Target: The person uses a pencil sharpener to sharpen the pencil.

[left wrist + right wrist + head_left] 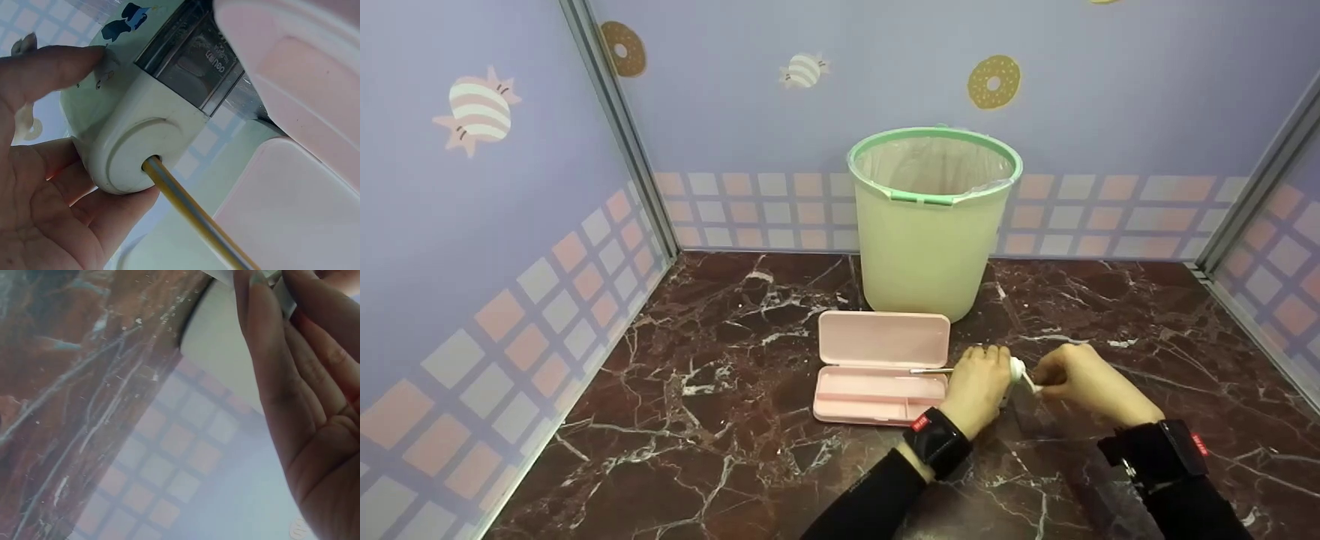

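My left hand grips a pale green-and-white crank pencil sharpener with a dark see-through shavings drawer. A yellow-and-grey striped pencil sticks out of the hole in its face, pointing left over the case in the head view. At the sharpener's other side, my right hand pinches the end of its white crank handle. Beside the left hand lies an open pink pencil case, its lid folded back. The left hand hides the case's right end and most of the sharpener in the head view.
Behind the pencil case stands a pale green bin with a clear liner and a green rim. Patterned lilac panels enclose the dark red marbled tabletop at the back and both sides.
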Demonstrator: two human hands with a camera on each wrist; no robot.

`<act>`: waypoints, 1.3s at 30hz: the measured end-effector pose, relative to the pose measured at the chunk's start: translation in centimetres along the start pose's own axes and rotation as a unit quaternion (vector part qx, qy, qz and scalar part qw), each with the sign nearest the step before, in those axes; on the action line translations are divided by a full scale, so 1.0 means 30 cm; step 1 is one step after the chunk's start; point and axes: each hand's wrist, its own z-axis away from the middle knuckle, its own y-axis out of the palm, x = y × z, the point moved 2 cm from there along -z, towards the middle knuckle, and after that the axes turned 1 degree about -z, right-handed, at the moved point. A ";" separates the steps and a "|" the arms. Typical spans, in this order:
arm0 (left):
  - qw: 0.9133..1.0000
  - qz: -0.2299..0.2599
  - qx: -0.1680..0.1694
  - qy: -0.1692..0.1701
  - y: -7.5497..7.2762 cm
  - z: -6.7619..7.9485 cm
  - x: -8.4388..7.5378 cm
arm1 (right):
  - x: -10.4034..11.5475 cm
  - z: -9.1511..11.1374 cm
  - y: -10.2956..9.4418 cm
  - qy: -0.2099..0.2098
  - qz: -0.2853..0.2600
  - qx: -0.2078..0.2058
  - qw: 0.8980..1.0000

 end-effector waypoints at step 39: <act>1.000 0.009 -0.022 0.007 0.001 0.001 0.004 | -0.034 -0.112 0.001 0.019 0.052 -0.174 0.983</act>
